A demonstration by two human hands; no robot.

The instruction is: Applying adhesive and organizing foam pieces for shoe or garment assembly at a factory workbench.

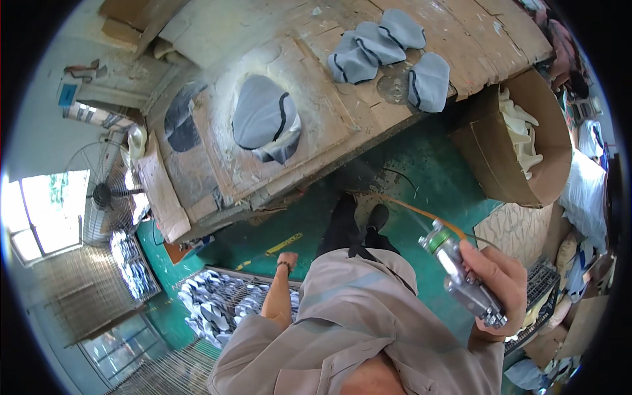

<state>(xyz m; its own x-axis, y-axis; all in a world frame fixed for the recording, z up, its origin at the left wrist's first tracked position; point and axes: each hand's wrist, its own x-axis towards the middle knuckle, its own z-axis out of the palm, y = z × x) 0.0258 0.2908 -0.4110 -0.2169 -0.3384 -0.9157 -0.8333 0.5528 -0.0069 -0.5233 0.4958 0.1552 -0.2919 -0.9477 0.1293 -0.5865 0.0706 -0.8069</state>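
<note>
My right hand is wrapped round a metal spray gun with a green ring near its nozzle. A faint mist shows by the nozzle. An orange hose trails behind the gun, low over the floor. My left hand, with a dark bracelet at the wrist, hangs beside my body, away from the bench; its fingers are too small to make out. On the workbench, a grey fabric piece with black edging lies over a pale form, ringed by whitish residue. Several similar grey pieces lie farther right.
The cardboard-covered workbench runs in front of me. At the right stands a cardboard box with cream-coloured forms. A standing fan is at the left. A rack of grey pieces sits near my left arm.
</note>
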